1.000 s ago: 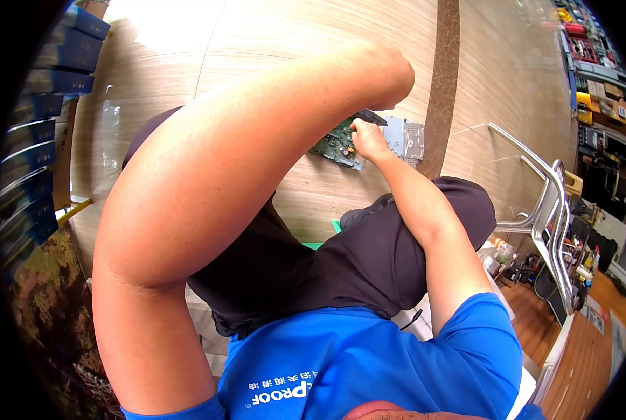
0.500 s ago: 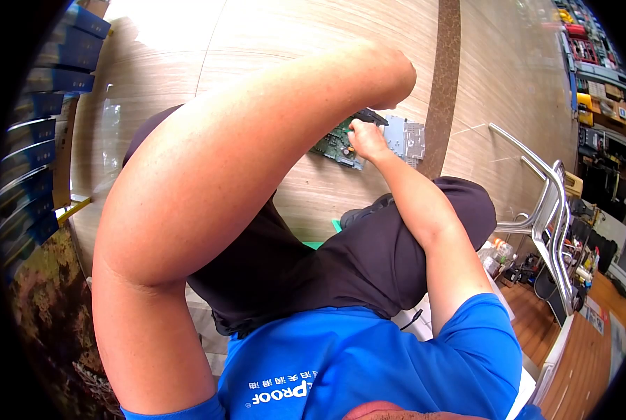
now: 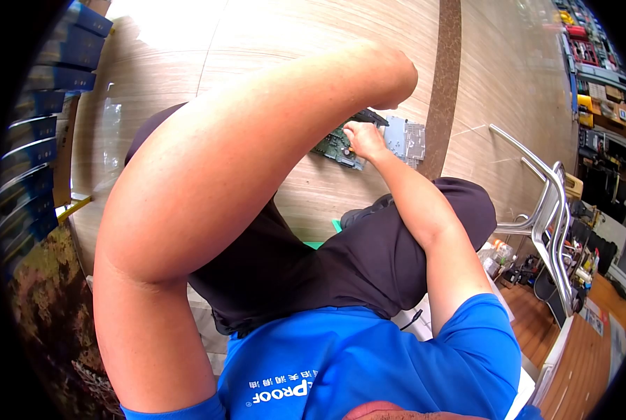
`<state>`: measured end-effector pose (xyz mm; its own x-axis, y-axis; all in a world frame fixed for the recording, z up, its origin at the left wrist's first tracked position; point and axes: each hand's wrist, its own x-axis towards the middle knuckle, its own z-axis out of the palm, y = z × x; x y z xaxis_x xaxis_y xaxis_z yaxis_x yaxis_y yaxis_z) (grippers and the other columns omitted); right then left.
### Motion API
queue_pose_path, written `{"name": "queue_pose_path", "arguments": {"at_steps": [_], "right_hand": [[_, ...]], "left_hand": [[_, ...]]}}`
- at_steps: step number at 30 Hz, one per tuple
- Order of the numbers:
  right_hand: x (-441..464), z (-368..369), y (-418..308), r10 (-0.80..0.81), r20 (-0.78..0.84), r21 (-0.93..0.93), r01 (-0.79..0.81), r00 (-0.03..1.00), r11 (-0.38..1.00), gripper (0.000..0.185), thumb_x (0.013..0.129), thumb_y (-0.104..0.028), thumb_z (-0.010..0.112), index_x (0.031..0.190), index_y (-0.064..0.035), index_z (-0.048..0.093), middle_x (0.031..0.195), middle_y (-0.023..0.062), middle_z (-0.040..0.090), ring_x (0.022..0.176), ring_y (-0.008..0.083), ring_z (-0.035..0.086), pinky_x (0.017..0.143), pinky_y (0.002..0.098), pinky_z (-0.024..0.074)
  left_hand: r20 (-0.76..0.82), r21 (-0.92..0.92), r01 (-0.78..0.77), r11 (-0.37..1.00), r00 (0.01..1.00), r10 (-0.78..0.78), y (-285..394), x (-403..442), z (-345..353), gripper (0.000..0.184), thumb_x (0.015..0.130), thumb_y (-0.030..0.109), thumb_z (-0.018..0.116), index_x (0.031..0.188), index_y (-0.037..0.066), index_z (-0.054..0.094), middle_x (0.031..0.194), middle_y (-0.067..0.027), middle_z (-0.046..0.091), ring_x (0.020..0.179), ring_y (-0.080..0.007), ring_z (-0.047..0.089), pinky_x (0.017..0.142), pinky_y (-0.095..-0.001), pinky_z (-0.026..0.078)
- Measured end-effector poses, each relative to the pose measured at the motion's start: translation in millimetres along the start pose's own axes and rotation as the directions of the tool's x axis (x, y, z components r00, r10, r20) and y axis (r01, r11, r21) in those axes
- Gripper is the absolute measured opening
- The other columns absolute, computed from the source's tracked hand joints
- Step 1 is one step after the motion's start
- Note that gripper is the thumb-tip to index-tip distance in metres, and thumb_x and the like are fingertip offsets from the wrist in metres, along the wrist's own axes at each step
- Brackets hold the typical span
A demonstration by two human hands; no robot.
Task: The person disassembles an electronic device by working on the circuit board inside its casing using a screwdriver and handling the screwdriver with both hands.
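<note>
A green circuit board [image 3: 337,148] lies on the floor, packed with small parts and partly hidden by my left forearm. Over its right side is my right hand [image 3: 366,142], fingers pinched together at the board; what they hold is too small to make out. My left hand [image 3: 395,80] is bent down at the wrist above the board's far edge, close to a black part [image 3: 376,117]. Its fingers are hidden behind the wrist. A pale grey metal plate [image 3: 404,138] lies just right of my right hand.
Blue boxes [image 3: 64,45] are stacked at the left. A chrome tubular frame [image 3: 554,210] stands at the right, before shelves of goods [image 3: 600,91]. A dark strip [image 3: 444,70] crosses the tiled floor. My bent knees flank the board.
My right hand has shifted slightly left over the circuit board. My left arm has barely moved.
</note>
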<state>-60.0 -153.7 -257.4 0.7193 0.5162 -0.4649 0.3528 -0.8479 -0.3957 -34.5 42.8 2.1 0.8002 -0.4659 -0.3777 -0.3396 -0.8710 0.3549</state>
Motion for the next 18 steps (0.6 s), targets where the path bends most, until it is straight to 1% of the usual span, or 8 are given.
{"name": "queue_pose_path", "arguments": {"at_steps": [3, 7, 9, 13, 15, 16, 18], "right_hand": [[4, 4, 3, -0.020, -0.013, 0.025, 0.020, 1.000, 0.999, 0.026, 0.090, -0.028, 0.057, 0.103, -0.0074, 0.067, 0.102, 0.0205, 0.066, 0.101, 0.0355, 0.063, 0.090, 0.0440, 0.0491], [5, 4, 3, -0.013, -0.021, 0.025, 0.013, 1.000, 1.000, 0.028, 0.089, -0.029, 0.058, 0.104, -0.0071, 0.067, 0.103, 0.0210, 0.066, 0.102, 0.0357, 0.062, 0.089, 0.0444, 0.0490], [5, -1, -2, 0.084, 0.067, -0.011, -0.084, 0.994, 0.996, 0.027, 0.089, -0.027, 0.059, 0.106, -0.0068, 0.067, 0.103, 0.0211, 0.066, 0.102, 0.0356, 0.062, 0.089, 0.0443, 0.0489], [2, -2, -6, 0.103, 0.053, 0.005, -0.103, 0.993, 0.995, 0.026, 0.089, -0.026, 0.059, 0.106, -0.0077, 0.067, 0.103, 0.0212, 0.066, 0.103, 0.0355, 0.062, 0.090, 0.0435, 0.0489], [1, 1, -3, 0.047, -0.023, 0.077, -0.045, 0.999, 0.996, 0.026, 0.089, -0.025, 0.059, 0.106, -0.0078, 0.068, 0.103, 0.0208, 0.066, 0.102, 0.0348, 0.062, 0.090, 0.0427, 0.0490], [2, 2, -1, 0.046, -0.023, 0.076, -0.044, 0.999, 0.996, 0.026, 0.089, -0.025, 0.059, 0.106, -0.0078, 0.068, 0.103, 0.0208, 0.066, 0.102, 0.0348, 0.062, 0.090, 0.0427, 0.0490], [4, 2, 2, -0.040, 0.006, 0.116, 0.039, 0.999, 0.992, 0.027, 0.088, -0.024, 0.059, 0.106, -0.0058, 0.068, 0.102, 0.0205, 0.067, 0.101, 0.0334, 0.063, 0.091, 0.0414, 0.0490]], "left_hand": [[-0.009, -0.004, 0.003, 1.000, 1.000, -0.003, -1, 0, 1, 0.027, 0.084, 0.025, 0.070, 0.092, 0.000, 0.071, 0.092, -0.0179, 0.069, 0.089, -0.0333, 0.067, 0.076, -0.0426, 0.053], [-0.029, -0.024, -0.008, 1.000, 1.000, 0.007, -2, -1, 1, 0.027, 0.083, 0.025, 0.070, 0.093, 0.000, 0.071, 0.093, -0.0183, 0.069, 0.090, -0.0335, 0.067, 0.077, -0.0426, 0.053], [-0.028, -0.023, -0.010, 1.000, 1.000, 0.009, -2, 0, 2, 0.027, 0.083, 0.025, 0.070, 0.093, 0.000, 0.071, 0.093, -0.0184, 0.069, 0.090, -0.0336, 0.067, 0.077, -0.0426, 0.053], [-0.032, -0.013, -0.011, 1.000, 0.999, 0.011, -4, 4, 4, 0.028, 0.083, 0.025, 0.070, 0.093, -0.001, 0.071, 0.093, -0.0186, 0.069, 0.090, -0.0339, 0.067, 0.077, -0.0426, 0.053], [-0.031, -0.015, 0.001, 1.000, 1.000, -0.002, -5, 3, 2, 0.028, 0.083, 0.025, 0.070, 0.093, -0.001, 0.071, 0.093, -0.0186, 0.069, 0.090, -0.0339, 0.067, 0.078, -0.0425, 0.053], [-0.030, -0.018, 0.013, 1.000, 0.999, -0.014, -5, 2, 1, 0.028, 0.083, 0.025, 0.070, 0.093, -0.001, 0.070, 0.093, -0.0186, 0.069, 0.090, -0.0339, 0.067, 0.078, -0.0424, 0.053], [-0.031, -0.016, 0.009, 1.000, 0.999, -0.009, -6, 5, 3, 0.027, 0.083, 0.025, 0.070, 0.093, -0.001, 0.070, 0.092, -0.0188, 0.069, 0.089, -0.0338, 0.067, 0.077, -0.0426, 0.053]]}}
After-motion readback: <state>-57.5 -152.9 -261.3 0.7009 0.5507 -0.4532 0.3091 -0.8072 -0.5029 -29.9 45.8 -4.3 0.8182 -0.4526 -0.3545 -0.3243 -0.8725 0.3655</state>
